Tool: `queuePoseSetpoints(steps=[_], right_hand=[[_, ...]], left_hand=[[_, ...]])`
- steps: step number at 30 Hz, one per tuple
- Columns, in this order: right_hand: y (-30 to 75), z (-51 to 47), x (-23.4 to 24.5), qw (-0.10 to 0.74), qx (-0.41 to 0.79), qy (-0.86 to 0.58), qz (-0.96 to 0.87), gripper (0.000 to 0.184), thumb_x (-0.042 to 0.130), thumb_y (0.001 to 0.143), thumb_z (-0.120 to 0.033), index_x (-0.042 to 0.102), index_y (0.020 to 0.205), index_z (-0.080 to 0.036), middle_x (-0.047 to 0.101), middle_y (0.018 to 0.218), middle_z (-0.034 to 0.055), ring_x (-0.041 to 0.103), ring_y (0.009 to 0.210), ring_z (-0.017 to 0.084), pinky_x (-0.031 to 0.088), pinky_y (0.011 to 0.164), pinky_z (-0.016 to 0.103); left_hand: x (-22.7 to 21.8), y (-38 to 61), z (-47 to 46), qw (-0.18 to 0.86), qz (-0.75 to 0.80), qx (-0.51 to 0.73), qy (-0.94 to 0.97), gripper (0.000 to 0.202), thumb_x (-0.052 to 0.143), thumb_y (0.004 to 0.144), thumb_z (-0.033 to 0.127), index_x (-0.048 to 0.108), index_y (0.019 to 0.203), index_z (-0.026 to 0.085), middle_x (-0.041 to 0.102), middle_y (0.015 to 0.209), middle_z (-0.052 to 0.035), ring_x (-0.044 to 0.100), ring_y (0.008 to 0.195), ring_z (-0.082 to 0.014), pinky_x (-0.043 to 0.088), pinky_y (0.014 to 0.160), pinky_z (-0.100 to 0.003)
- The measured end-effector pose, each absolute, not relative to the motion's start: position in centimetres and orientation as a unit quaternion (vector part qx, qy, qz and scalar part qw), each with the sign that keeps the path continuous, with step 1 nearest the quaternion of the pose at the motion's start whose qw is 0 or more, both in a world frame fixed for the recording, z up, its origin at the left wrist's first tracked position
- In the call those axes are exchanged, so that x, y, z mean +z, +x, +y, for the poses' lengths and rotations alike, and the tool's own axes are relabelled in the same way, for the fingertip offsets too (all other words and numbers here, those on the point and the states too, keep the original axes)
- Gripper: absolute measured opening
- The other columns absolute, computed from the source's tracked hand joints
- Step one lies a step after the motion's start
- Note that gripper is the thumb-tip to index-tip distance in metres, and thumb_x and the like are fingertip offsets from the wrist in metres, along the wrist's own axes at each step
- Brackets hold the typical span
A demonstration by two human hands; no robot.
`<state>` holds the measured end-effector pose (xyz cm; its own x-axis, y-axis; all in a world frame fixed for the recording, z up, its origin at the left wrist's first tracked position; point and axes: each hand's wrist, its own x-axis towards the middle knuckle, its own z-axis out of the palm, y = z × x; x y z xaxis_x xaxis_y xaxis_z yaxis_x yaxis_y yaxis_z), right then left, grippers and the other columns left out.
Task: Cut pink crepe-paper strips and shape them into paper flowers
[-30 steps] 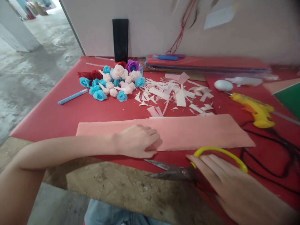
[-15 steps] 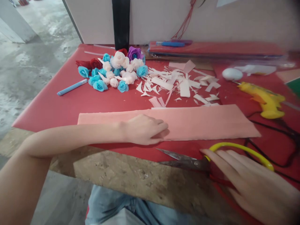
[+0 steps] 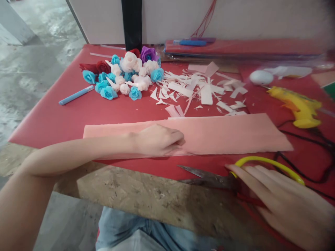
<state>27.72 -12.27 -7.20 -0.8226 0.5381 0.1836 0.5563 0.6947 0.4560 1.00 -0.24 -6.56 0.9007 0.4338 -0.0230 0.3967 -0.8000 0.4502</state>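
A long strip of pink crepe paper (image 3: 222, 134) lies along the near side of the table. My left hand (image 3: 162, 139) rests on its middle, fingers curled together at the near edge, where the paper is slightly wrinkled. The fingertips are partly hidden beneath the hand. In my right hand (image 3: 282, 198) is a pair of scissors (image 3: 206, 175) with a yellow-and-red handle, the fingers through the loops. Their blades are parted and point left, just in front of the paper's near edge, apart from it.
Paper roses (image 3: 129, 62) in white, blue, red and purple lie behind, beside white paper scraps (image 3: 199, 89). A blue stick-like tube (image 3: 75, 95) is at left. At right are a yellow glue gun (image 3: 295, 104), its black cord and a white egg-shaped object (image 3: 261, 77). Wrapped red sheets (image 3: 235, 48) line the back.
My left fingers have curled in tighter at the paper's near edge, and the paper there has creased. The scissors stay nearly in place; the view has shifted slightly.
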Motion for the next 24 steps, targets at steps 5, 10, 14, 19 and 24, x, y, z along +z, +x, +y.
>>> queuePoseSetpoints(steps=[5, 10, 14, 19, 24], right_hand=[[28.4, -12.8, -7.7, -0.003, -0.215, -0.396, -0.893, 0.034, 0.030, 0.079, -0.018, 0.048, 0.104, -0.004, 0.059, 0.090, 0.0170, 0.057, 0.082, 0.026, 0.047, 0.072, 0.039], [27.8, -12.8, -7.4, -0.039, -0.236, -0.402, -0.884, 0.036, 0.035, 0.075, -0.011, 0.044, 0.109, -0.003, 0.059, 0.095, 0.0194, 0.057, 0.084, 0.027, 0.049, 0.073, 0.038], [25.8, -11.9, -6.7, -0.023, -0.257, -0.375, -0.891, 0.032, 0.030, 0.076, -0.009, 0.050, 0.099, 0.001, 0.059, 0.084, 0.0214, 0.059, 0.073, 0.026, 0.049, 0.063, 0.037], [22.5, -10.9, -5.8, -0.015, -0.261, -0.355, -0.898, 0.034, 0.027, 0.076, -0.006, 0.052, 0.098, 0.003, 0.062, 0.083, 0.0206, 0.060, 0.071, 0.025, 0.050, 0.062, 0.036], [20.8, -10.7, -5.8, -0.011, -0.236, -0.364, -0.901, 0.036, 0.031, 0.075, -0.005, 0.049, 0.105, 0.002, 0.062, 0.087, 0.0188, 0.060, 0.073, 0.024, 0.049, 0.063, 0.037]], left_hand=[[-5.8, 0.7, 0.3, 0.337, 0.227, 0.061, 0.912, 0.015, 0.041, 0.084, 0.021, 0.054, 0.084, 0.014, 0.062, 0.084, -0.0026, 0.053, 0.068, -0.0092, 0.040, 0.065, -0.021], [-5.6, 0.4, 0.8, 0.401, 0.241, 0.074, 0.881, 0.012, 0.041, 0.084, 0.019, 0.050, 0.083, 0.013, 0.059, 0.084, -0.0032, 0.050, 0.070, -0.0083, 0.041, 0.067, -0.021], [-5.7, 0.4, 0.8, 0.425, 0.253, 0.080, 0.865, 0.011, 0.040, 0.084, 0.020, 0.049, 0.084, 0.014, 0.058, 0.085, -0.0030, 0.050, 0.071, -0.0081, 0.042, 0.067, -0.021], [-5.6, 0.3, 0.7, 0.446, 0.239, 0.099, 0.857, 0.013, 0.040, 0.085, 0.023, 0.049, 0.081, 0.014, 0.060, 0.083, -0.0037, 0.051, 0.068, -0.0079, 0.043, 0.065, -0.020], [-5.3, -2.0, 1.2, 0.322, 0.157, 0.140, 0.923, 0.021, 0.038, 0.085, 0.022, 0.056, 0.084, 0.012, 0.063, 0.082, -0.0094, 0.054, 0.073, -0.0125, 0.044, 0.069, -0.025]])
